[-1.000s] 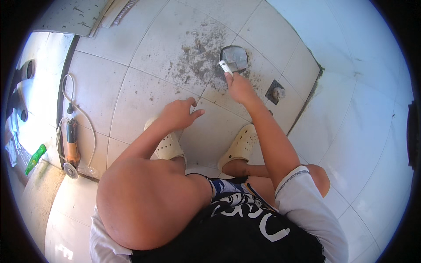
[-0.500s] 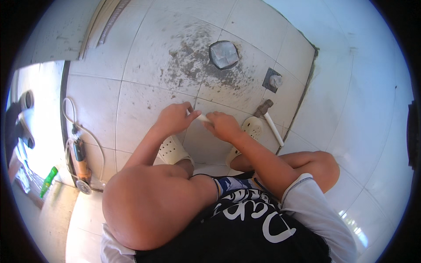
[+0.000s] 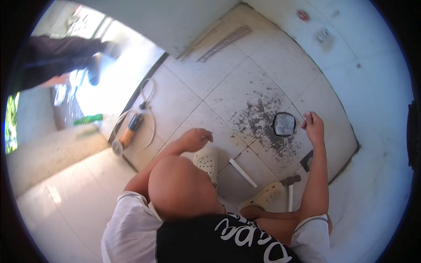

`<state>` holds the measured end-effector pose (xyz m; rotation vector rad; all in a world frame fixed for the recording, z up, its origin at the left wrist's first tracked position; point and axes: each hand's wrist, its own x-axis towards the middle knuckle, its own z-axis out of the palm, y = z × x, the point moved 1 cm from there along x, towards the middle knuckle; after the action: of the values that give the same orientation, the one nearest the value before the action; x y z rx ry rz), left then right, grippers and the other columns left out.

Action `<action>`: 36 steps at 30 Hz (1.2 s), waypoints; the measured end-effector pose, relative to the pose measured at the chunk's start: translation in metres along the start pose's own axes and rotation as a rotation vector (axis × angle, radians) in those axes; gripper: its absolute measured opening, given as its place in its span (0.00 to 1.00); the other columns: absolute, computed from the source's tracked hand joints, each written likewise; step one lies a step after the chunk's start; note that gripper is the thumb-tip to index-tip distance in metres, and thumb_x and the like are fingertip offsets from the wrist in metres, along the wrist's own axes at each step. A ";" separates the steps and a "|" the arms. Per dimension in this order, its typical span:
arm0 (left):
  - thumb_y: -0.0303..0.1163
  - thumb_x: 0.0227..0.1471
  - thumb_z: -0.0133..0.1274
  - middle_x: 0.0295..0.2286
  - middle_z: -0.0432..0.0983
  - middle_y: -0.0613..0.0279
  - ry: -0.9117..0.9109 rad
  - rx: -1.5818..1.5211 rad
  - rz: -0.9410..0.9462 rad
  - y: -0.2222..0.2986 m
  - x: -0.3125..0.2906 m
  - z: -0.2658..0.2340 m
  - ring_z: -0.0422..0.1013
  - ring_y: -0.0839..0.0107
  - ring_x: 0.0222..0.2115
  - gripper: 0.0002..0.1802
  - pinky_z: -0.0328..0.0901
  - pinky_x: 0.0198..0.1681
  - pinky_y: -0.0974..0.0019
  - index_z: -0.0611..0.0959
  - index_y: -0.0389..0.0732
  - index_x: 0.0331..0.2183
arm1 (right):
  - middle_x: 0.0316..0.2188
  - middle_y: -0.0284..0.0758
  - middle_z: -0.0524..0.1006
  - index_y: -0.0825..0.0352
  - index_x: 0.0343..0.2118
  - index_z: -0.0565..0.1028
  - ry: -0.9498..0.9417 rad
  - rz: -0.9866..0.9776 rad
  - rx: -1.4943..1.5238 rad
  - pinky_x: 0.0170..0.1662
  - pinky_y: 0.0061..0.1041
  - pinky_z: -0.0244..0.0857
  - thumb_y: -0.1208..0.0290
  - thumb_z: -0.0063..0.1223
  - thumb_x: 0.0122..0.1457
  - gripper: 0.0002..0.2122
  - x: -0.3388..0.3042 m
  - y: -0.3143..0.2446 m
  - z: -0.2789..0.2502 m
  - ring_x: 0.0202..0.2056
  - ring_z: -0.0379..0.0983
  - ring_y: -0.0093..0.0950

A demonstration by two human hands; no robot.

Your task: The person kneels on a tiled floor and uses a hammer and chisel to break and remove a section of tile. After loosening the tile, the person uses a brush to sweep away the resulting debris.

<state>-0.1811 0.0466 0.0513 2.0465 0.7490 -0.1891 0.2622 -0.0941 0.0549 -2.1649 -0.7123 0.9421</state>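
Note:
My right hand (image 3: 314, 127) is raised just right of a dark-rimmed round hole (image 3: 284, 124) in the tiled floor, stuffed with pale crumpled sheet. Its fingers are curled together; anything inside them is too small to make out. By my left knee, my left hand (image 3: 195, 140) hangs with loosely bent fingers and nothing visible in it. A white-handled tool with a thin dark shaft (image 3: 243, 173), perhaps a screwdriver, lies on the tiles between my cream clogs (image 3: 206, 164). Next to the right clog rests a hammer (image 3: 290, 188) with a white handle.
Dark grit (image 3: 263, 107) is scattered left of the hole. My right forearm partly covers a square floor opening (image 3: 306, 161). An orange angle grinder (image 3: 130, 131) with its cord lies at left, near a doorway where another person's legs (image 3: 61, 55) show. White walls bound the right.
The white-handled tool has left my hands and lies on the floor. My hands have parted, the right reaching forward to the hole. The view has swung round to the left.

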 end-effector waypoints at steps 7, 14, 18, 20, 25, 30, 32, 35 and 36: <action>0.26 0.48 0.43 0.30 0.81 0.55 0.251 -0.221 -0.693 0.023 -0.102 -0.065 0.76 0.65 0.27 0.16 0.69 0.36 0.61 0.82 0.41 0.37 | 0.20 0.46 0.74 0.69 0.30 0.75 -0.410 -0.073 -0.614 0.32 0.38 0.66 0.58 0.52 0.59 0.16 -0.083 -0.071 -0.016 0.25 0.73 0.44; 0.37 0.54 0.47 0.33 0.80 0.49 0.491 -0.538 -0.950 0.133 -0.239 -0.074 0.76 0.57 0.33 0.16 0.68 0.41 0.57 0.82 0.37 0.38 | 0.24 0.44 0.78 0.71 0.31 0.77 -0.762 -0.262 -0.667 0.32 0.33 0.68 0.65 0.51 0.60 0.12 -0.210 -0.224 -0.057 0.26 0.77 0.38; 0.42 0.53 0.48 0.35 0.79 0.45 0.444 -0.572 -1.065 0.217 -0.303 -0.076 0.75 0.49 0.40 0.19 0.67 0.45 0.54 0.82 0.37 0.38 | 0.24 0.38 0.79 0.71 0.33 0.77 -0.863 0.121 -0.607 0.28 0.28 0.69 0.71 0.54 0.58 0.08 -0.236 -0.310 -0.098 0.22 0.77 0.27; 0.44 0.53 0.48 0.35 0.79 0.44 0.392 -0.662 -1.089 0.252 -0.331 -0.081 0.75 0.48 0.40 0.21 0.67 0.45 0.54 0.83 0.37 0.38 | 0.25 0.37 0.79 0.71 0.35 0.76 -0.835 0.357 -0.506 0.26 0.25 0.69 0.72 0.56 0.57 0.07 -0.238 -0.341 -0.116 0.21 0.76 0.24; 0.46 0.52 0.49 0.37 0.79 0.43 0.224 -0.688 -1.023 0.292 -0.380 -0.110 0.74 0.48 0.41 0.23 0.67 0.46 0.54 0.82 0.36 0.39 | 0.24 0.37 0.79 0.71 0.36 0.76 -0.741 0.108 -0.789 0.25 0.24 0.69 0.71 0.54 0.59 0.08 -0.238 -0.403 -0.145 0.22 0.78 0.25; 0.48 0.55 0.49 0.39 0.78 0.44 0.619 -0.577 -1.074 0.250 -0.425 -0.204 0.74 0.49 0.42 0.24 0.66 0.48 0.55 0.81 0.37 0.41 | 0.24 0.37 0.79 0.72 0.35 0.76 -0.817 0.255 -0.692 0.25 0.24 0.70 0.70 0.54 0.58 0.09 -0.251 -0.460 -0.109 0.22 0.78 0.26; 0.48 0.57 0.49 0.37 0.78 0.46 0.865 -0.519 -1.081 0.231 -0.449 -0.260 0.75 0.52 0.38 0.22 0.67 0.44 0.55 0.81 0.38 0.40 | 0.24 0.38 0.79 0.72 0.35 0.76 -0.843 0.248 -0.625 0.26 0.24 0.70 0.68 0.55 0.58 0.10 -0.254 -0.483 -0.077 0.23 0.78 0.26; 0.44 0.59 0.49 0.32 0.78 0.56 1.254 -0.372 -1.092 0.223 -0.495 -0.339 0.74 0.62 0.32 0.17 0.68 0.39 0.60 0.81 0.40 0.38 | 0.24 0.37 0.79 0.72 0.36 0.77 -0.836 0.046 -0.685 0.27 0.24 0.71 0.68 0.56 0.56 0.11 -0.261 -0.510 -0.034 0.23 0.78 0.25; 0.42 0.59 0.49 0.32 0.78 0.57 1.350 -0.293 -1.106 0.225 -0.509 -0.362 0.74 0.64 0.31 0.16 0.68 0.38 0.62 0.81 0.40 0.38 | 0.24 0.37 0.79 0.72 0.36 0.77 -0.856 -0.012 -0.662 0.28 0.24 0.71 0.68 0.56 0.56 0.11 -0.259 -0.520 -0.020 0.23 0.78 0.25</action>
<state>-0.5156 0.0302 0.6249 1.0336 2.4733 0.7312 0.0138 0.0491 0.5604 -2.2148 -1.6200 1.8583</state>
